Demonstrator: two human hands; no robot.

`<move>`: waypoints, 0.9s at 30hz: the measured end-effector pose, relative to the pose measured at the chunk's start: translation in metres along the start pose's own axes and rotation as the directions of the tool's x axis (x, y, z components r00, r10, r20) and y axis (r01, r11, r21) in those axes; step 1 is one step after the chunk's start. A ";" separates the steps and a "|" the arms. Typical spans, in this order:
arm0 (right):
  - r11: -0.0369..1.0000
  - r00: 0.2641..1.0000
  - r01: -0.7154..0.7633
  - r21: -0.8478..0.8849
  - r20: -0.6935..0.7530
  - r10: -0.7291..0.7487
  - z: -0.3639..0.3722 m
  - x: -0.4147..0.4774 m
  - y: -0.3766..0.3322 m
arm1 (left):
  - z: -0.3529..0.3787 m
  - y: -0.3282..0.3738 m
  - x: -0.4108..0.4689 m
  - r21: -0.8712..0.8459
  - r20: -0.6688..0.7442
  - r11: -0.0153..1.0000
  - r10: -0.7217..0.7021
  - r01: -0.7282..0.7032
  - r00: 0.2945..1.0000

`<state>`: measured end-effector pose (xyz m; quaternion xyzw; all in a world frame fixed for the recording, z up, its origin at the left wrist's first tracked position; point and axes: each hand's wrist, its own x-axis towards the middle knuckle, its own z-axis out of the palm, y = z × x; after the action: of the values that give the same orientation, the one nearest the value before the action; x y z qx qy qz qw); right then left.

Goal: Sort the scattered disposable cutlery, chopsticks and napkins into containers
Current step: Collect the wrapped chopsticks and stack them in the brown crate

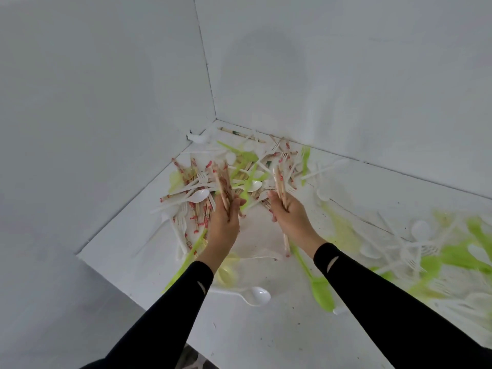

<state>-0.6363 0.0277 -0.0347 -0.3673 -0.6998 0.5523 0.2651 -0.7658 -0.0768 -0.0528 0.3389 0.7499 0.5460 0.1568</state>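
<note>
Just chopsticks (222,182) in left hand (225,218) and right hand (291,215)

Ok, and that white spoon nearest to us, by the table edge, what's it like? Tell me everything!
The white spoon looks like thin, shiny plastic. Its oval bowl seems to face up and catches the light. Its slim handle runs left toward the left sleeve. The spoon lies flat on the white table, near the front edge and a little apart from the big pile. Nothing holds it.
</note>
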 end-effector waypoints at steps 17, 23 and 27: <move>0.427 0.994 -0.011 -0.904 0.038 0.107 -0.006 0.019 0.020 | -0.117 -0.012 -0.004 0.341 -0.117 0.858 -0.368 0.385 0.923; 0.356 0.995 0.015 -0.935 0.050 0.090 -0.003 0.013 0.012 | -0.117 -0.034 -0.032 0.616 0.084 0.773 -0.254 0.150 0.964; 0.379 0.992 -0.054 -0.924 -0.008 0.124 -0.007 0.008 0.011 | -0.120 -0.037 -0.035 0.729 0.191 0.684 -0.144 -0.042 0.971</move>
<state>-0.6329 0.0395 -0.0434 -0.4721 -0.8756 0.0957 -0.0355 -0.8260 -0.1929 -0.0495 0.4135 0.8902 0.1551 0.1115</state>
